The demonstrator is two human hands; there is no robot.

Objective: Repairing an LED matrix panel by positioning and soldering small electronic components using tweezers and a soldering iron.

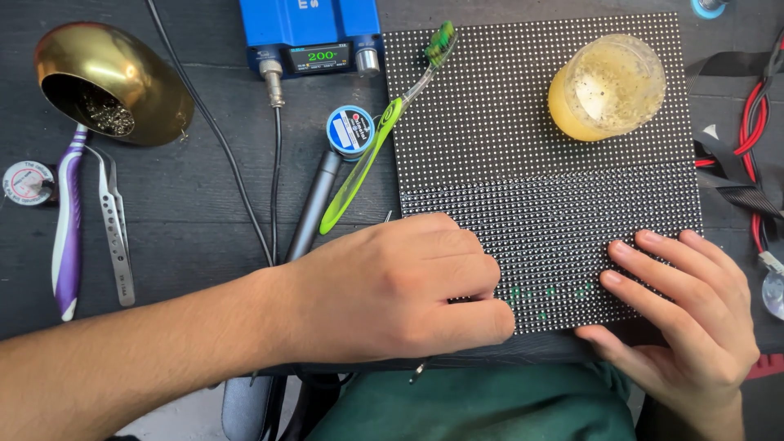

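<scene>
Panel (539,147), the dotted black board, lay flat on the dark table (196,237), stretching away from both hands; left hand (392,290) rested curled on its near-left corner, fingers tucked, a thin metal tip poking out below, though what it gripped I couldn't tell; right hand (682,306) lay open, fingers spread flat on the near-right edge, holding nothing; a yellow jar (608,86) stood on the far corner; a green toothbrush (384,131) leaned across the left edge.

Green toothbrush (384,131), yellow jar (607,87), brass bowl (110,82), steel tweezers (114,229), purple toothbrush (67,237), blue station (310,37)
</scene>
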